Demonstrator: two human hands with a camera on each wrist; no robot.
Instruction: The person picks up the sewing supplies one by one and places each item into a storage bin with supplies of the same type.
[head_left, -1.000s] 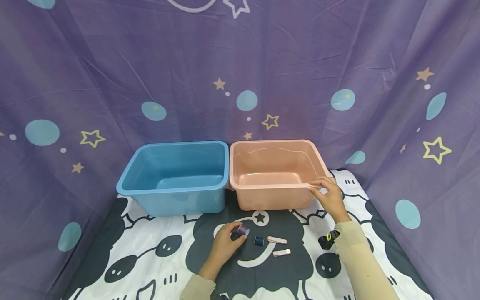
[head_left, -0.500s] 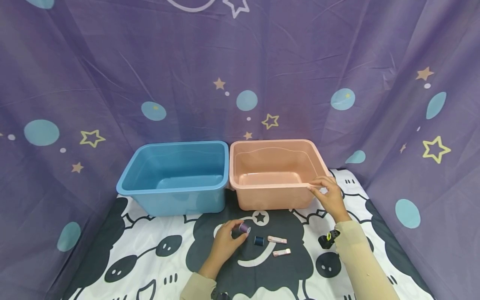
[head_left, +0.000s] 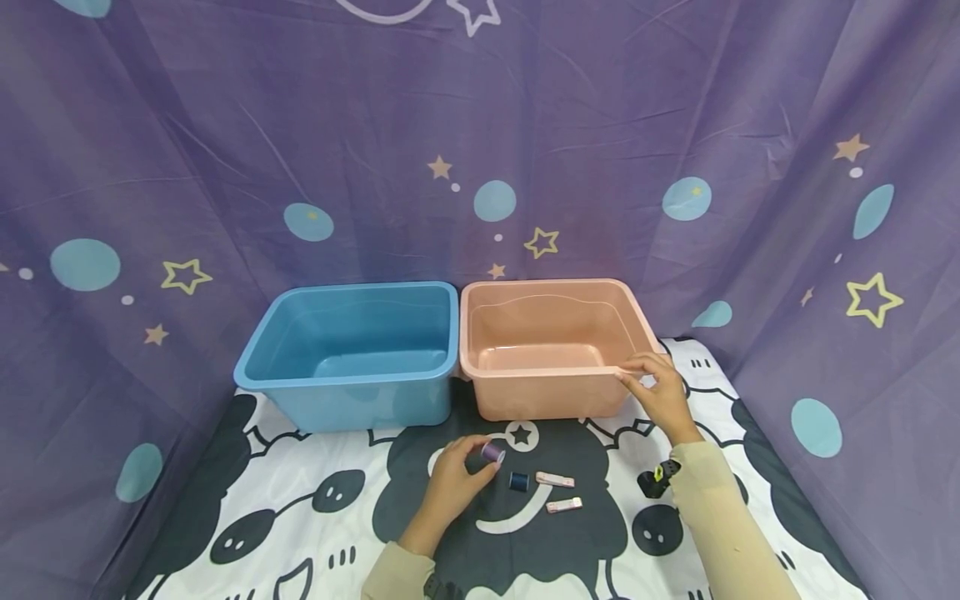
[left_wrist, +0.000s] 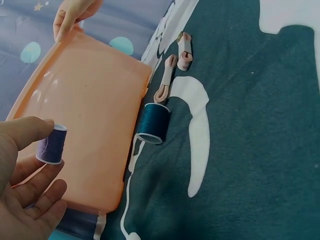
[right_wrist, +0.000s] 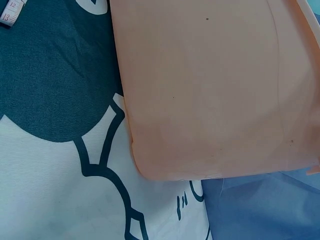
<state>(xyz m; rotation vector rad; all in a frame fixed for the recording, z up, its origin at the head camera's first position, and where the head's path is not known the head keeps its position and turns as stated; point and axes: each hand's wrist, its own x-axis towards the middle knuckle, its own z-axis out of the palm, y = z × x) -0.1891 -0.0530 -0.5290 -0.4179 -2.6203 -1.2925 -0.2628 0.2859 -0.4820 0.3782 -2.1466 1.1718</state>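
Observation:
My left hand (head_left: 453,482) pinches a purple thread spool (head_left: 492,452) between thumb and fingers, held over the cloth. In the left wrist view the spool (left_wrist: 52,145) shows white rims and overlaps the pink bin's wall. A dark blue thread spool (head_left: 518,482) lies on the cloth just right of that hand. Two folded tape measures (head_left: 555,480), pale pink with a white band, lie beside it. At the right, my right hand (head_left: 660,396) grips the front right corner of the pink bin's rim (head_left: 540,374), thumb outside and fingers over the edge.
A blue bin (head_left: 345,385) stands against the pink bin's left side. Both sit at the back of a black-and-white printed cloth (head_left: 300,533), before a purple curtain (head_left: 375,108) with stars. A small black device (head_left: 652,483) sits at the right wrist.
My left hand has shifted slightly right and up with the purple spool. The right hand stays on the pink bin's rim.

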